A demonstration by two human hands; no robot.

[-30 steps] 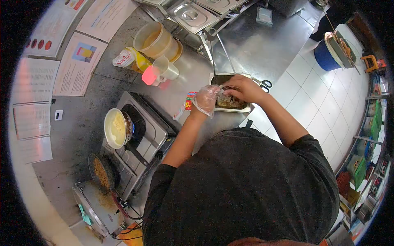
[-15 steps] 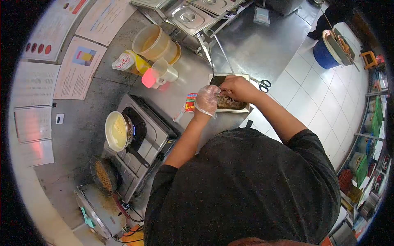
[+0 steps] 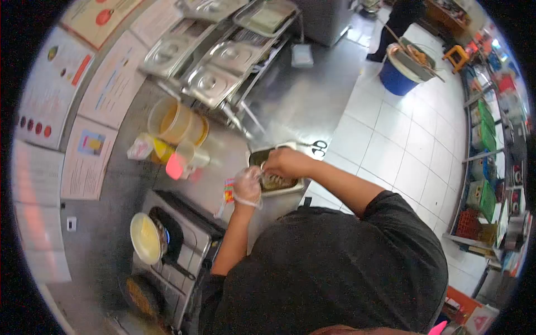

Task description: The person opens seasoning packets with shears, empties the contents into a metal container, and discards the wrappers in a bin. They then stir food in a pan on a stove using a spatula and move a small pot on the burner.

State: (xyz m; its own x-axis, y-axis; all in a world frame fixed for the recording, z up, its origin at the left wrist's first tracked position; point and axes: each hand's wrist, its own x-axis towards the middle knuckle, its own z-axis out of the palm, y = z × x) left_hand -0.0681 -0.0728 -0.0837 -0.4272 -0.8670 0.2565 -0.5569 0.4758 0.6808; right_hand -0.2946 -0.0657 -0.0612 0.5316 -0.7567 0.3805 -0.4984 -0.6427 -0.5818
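My left hand [image 3: 247, 186], in a clear plastic glove, is closed at the left edge of a rectangular metal tray [image 3: 286, 191]. Its fingertips meet those of my bare right hand [image 3: 287, 163], which is closed in a pinch over the tray. Whatever is between the fingers is too small to name. Brownish food [image 3: 277, 181] lies in the tray below the hands. A red and green packet [image 3: 229, 190] is just left of the glove. Black scissors [image 3: 319, 148] rest beyond the tray's right corner.
On the left, a pot [image 3: 146, 239] sits over a blue flame on the stove [image 3: 192, 245], with a dark pan [image 3: 142, 296] nearby. Plastic tubs [image 3: 173, 123] and lidded metal containers [image 3: 209, 84] stand farther back. A person [image 3: 399, 25] is beside a blue bucket [image 3: 397, 78].
The camera view has turned and shifted, so the counter and hands appear lower and farther left. Both hands remain together over the tray.
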